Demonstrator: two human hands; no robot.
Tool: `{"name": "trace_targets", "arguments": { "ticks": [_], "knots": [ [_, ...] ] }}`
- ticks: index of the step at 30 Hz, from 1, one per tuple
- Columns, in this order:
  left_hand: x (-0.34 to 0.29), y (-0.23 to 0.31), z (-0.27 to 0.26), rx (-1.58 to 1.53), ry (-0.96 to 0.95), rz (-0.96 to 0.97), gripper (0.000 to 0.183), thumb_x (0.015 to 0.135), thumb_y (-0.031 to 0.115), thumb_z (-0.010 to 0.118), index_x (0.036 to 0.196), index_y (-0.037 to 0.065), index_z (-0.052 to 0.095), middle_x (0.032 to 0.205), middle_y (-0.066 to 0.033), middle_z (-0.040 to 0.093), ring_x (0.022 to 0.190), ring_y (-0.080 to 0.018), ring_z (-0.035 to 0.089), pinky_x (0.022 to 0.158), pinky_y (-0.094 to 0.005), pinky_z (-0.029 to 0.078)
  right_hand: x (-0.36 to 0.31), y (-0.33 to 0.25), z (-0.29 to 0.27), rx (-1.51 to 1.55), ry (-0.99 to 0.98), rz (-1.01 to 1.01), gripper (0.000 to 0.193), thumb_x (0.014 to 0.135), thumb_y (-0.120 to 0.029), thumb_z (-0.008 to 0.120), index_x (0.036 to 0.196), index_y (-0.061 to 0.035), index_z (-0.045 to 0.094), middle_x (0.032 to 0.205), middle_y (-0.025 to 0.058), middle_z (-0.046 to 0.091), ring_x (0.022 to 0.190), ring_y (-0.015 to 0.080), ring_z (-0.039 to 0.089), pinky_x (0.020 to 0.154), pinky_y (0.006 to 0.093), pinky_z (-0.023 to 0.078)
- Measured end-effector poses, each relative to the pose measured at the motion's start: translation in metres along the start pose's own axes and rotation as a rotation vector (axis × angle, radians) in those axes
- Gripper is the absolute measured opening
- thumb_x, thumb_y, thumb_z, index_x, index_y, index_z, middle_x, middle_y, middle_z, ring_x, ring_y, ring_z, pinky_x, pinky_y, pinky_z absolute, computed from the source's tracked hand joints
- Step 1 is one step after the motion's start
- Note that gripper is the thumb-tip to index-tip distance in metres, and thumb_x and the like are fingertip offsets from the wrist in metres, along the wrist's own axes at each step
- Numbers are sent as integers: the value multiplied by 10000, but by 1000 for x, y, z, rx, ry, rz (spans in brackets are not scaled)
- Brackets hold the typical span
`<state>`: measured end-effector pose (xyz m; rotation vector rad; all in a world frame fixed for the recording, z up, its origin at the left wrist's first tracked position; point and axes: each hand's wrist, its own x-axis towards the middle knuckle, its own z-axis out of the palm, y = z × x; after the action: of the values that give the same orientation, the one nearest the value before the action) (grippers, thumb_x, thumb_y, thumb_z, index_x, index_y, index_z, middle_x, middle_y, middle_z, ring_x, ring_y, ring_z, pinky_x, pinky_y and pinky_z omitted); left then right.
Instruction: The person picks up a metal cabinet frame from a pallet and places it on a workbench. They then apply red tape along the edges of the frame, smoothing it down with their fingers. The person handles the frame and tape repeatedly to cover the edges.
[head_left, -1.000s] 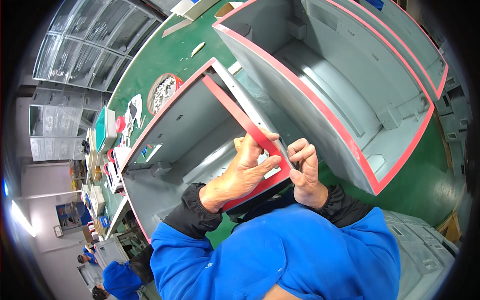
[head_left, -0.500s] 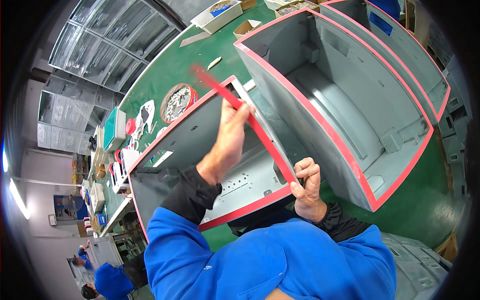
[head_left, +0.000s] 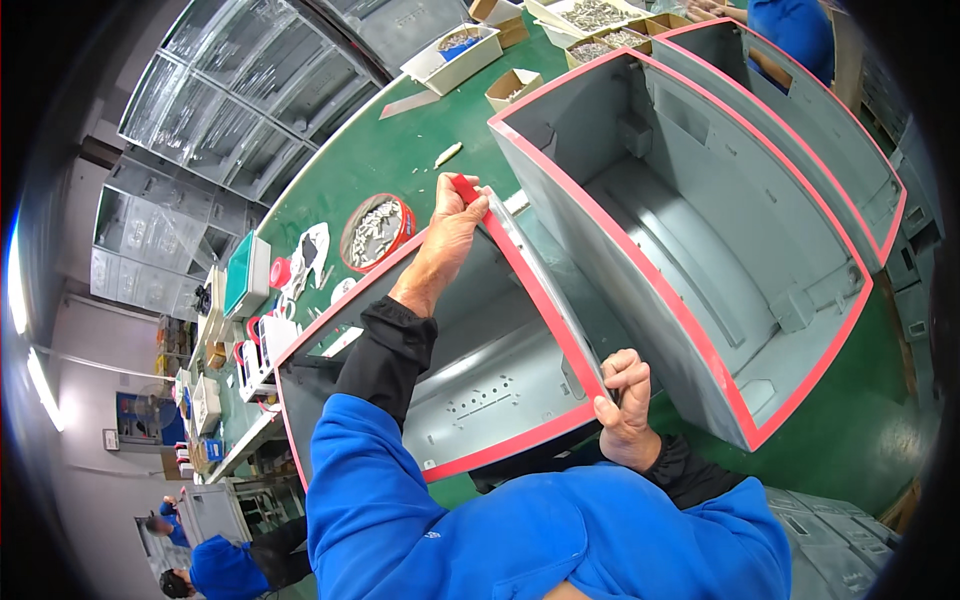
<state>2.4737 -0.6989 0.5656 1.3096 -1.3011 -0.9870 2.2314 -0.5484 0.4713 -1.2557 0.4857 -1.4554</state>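
Observation:
Before me a grey metal box point(head_left: 480, 395) stands with its open side up, its rim lined with red tape. My left hand point(head_left: 447, 240) reaches over it to the far right corner. A red tape strip point(head_left: 530, 280) is pinched there between thumb and fingers, running along the box's right edge. At the near right corner my right hand point(head_left: 628, 415) is closed, thumb and curled fingers gripping the strip's near end against the rim. Whether the strip is stuck down along its whole length I cannot tell.
Two more red-rimmed grey boxes point(head_left: 680, 245) stand close on the right. A round tub point(head_left: 405, 222) of small white pieces sits beyond my box on the green table point(head_left: 350, 145). Trays of small parts point(head_left: 455, 65) lie farther back. Another person's blue sleeve point(head_left: 795, 35) shows at the upper right.
My left hand has moved away from me to the far corner. The strip's free end, swinging beyond the corner before, is now drawn in along the edge. My right hand stays at the near corner.

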Motion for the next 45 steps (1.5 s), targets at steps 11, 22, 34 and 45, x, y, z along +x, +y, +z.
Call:
{"name": "trace_targets", "arguments": {
  "ticks": [11,22,34,45],
  "knots": [
    [19,-12,-4,185,15,104,306,874,-84,457,1095,105,360,946,1,385,843,-72,402,848,-232,416,0,3,-2,0,2,-5,275,713,15,518,920,-94,373,886,63,327,789,149,314,779,303,309],
    [32,-28,-7,526,127,216,314,844,-114,475,1050,94,361,908,9,411,769,-68,393,702,-205,388,0,3,-2,11,-14,-14,266,735,3,526,933,-86,372,887,69,340,789,151,326,767,300,315],
    [30,-32,-1,627,168,202,324,797,-72,520,1038,119,417,920,-37,503,879,-207,473,876,-376,293,0,2,-1,-9,-4,-13,257,735,5,526,921,-87,375,875,68,326,776,148,324,761,298,315],
    [31,-36,-3,749,166,356,294,827,-98,496,1021,90,381,852,-16,475,681,-108,472,612,-256,422,1,1,-2,-16,-13,-18,269,725,20,520,925,-82,371,885,71,330,786,151,327,765,298,319]
  ]
}}
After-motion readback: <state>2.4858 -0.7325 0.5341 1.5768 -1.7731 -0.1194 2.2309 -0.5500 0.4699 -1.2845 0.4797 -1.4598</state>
